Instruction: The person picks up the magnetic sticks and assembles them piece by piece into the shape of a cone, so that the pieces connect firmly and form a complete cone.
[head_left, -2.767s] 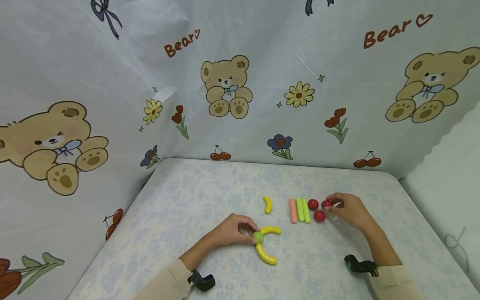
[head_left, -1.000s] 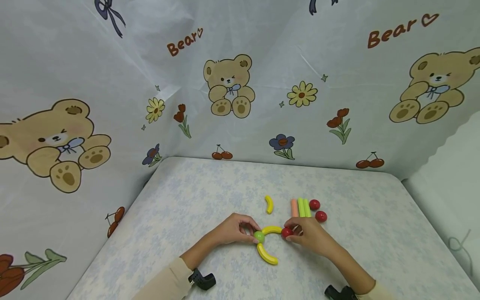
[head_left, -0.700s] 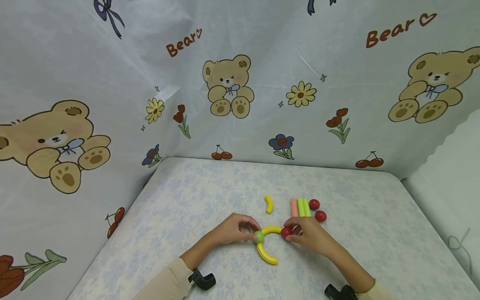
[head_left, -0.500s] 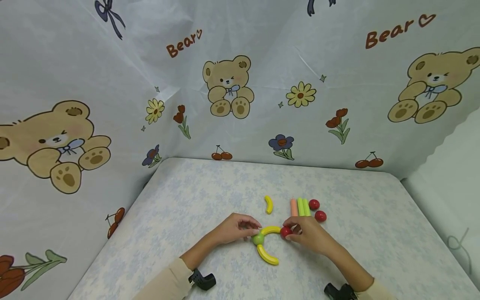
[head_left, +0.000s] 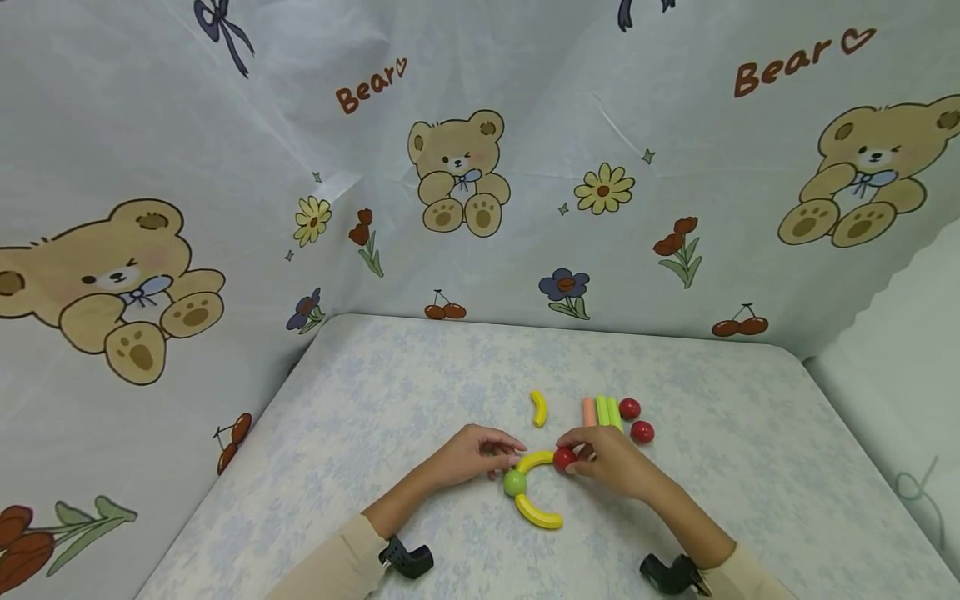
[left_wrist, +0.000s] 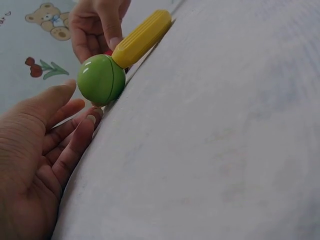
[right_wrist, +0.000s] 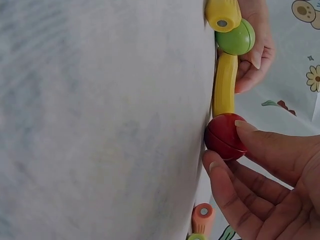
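My right hand (head_left: 611, 458) pinches a red ball (right_wrist: 226, 136) between thumb and fingers. The ball touches the end of the upper curved yellow rod (head_left: 536, 460). That rod's other end meets a green ball (head_left: 514, 482), and a lower curved yellow rod (head_left: 539, 513) joins the ball too, forming an open C on the table. My left hand (head_left: 474, 455) lies beside the green ball with fingers loosely extended. In the left wrist view its thumb stands just off the green ball (left_wrist: 101, 80), and its fingertips lie close to the ball's underside; whether they touch is unclear.
A loose curved yellow rod (head_left: 538, 408) lies behind the C. To its right are an orange rod (head_left: 588, 411), two light green rods (head_left: 608, 411) and two red balls (head_left: 630, 408), partly behind my right hand. A bear-print cloth (head_left: 525, 250) hangs at the back.
My right hand has brought the red ball from the group on the right to the upper yellow rod. My left hand has let go of the green ball; the C has turned slightly.
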